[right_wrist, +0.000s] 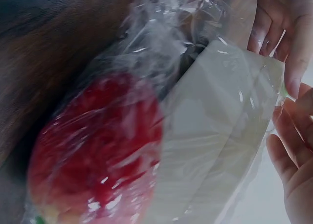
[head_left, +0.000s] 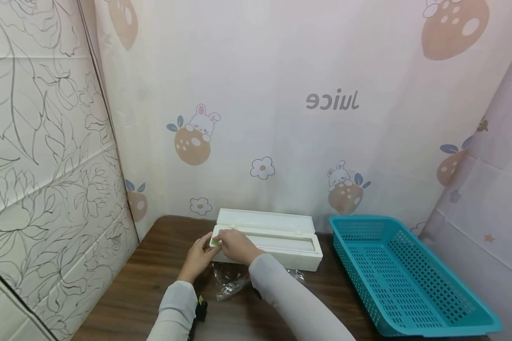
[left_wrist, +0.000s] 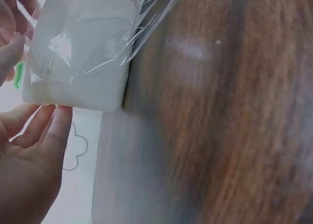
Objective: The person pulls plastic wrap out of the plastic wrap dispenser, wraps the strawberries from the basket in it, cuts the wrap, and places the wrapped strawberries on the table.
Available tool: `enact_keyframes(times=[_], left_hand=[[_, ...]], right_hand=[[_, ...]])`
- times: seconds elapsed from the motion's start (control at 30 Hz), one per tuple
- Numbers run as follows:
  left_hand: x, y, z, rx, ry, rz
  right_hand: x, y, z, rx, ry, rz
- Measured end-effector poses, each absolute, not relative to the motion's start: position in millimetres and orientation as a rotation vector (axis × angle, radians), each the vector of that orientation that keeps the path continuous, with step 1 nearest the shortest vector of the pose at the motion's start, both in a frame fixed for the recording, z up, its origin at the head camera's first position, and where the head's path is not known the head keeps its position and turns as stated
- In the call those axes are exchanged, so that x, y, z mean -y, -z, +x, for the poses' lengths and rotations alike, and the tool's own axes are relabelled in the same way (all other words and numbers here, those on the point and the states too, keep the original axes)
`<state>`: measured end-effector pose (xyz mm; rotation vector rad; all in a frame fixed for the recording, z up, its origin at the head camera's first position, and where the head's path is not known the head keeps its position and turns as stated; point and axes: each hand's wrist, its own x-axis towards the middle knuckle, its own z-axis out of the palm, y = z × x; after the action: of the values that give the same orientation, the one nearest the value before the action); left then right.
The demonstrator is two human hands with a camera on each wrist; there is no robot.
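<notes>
A long white box (head_left: 288,258) lies on the table with its hinged lid (head_left: 266,220) raised at the back. At its left end my left hand (head_left: 197,259) holds the corner, fingers (left_wrist: 61,131) against the end wall and thumb by the rim. My right hand (head_left: 238,245) reaches over the same end, its fingertips pinching a small green thing (head_left: 215,242) at the box's edge. Fingers mostly hide that green thing, so its kind does not show. Clear plastic wrap (head_left: 232,288) lies before the box. Under my right forearm, a red rounded thing (right_wrist: 105,150) is wrapped in clear plastic.
A teal perforated plastic basket (head_left: 409,327) stands at the right of the dark wooden table (head_left: 130,293). Near my left sleeve is a small black object (head_left: 201,310). Patterned curtains (head_left: 260,132) hang close behind and at both sides.
</notes>
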<state>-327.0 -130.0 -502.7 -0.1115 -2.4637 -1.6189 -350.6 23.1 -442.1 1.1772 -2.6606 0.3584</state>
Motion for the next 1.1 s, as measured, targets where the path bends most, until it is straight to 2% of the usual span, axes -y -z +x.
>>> enact_keyframes(times=[0.2,0.73,1.1], left_hand=[[128,502,-322,2.436,1.619,-0.138],[127,488,-304,2.436,1.47,-0.217],[121,474,-293,2.344,1.379,-0.309]], right_hand=[[-45,447,-348,2.671,-0.392,1.158],[-148,438,-333,2.723,-0.492,0.941],[-183,436,-313,2.666,-0.67,0.816]])
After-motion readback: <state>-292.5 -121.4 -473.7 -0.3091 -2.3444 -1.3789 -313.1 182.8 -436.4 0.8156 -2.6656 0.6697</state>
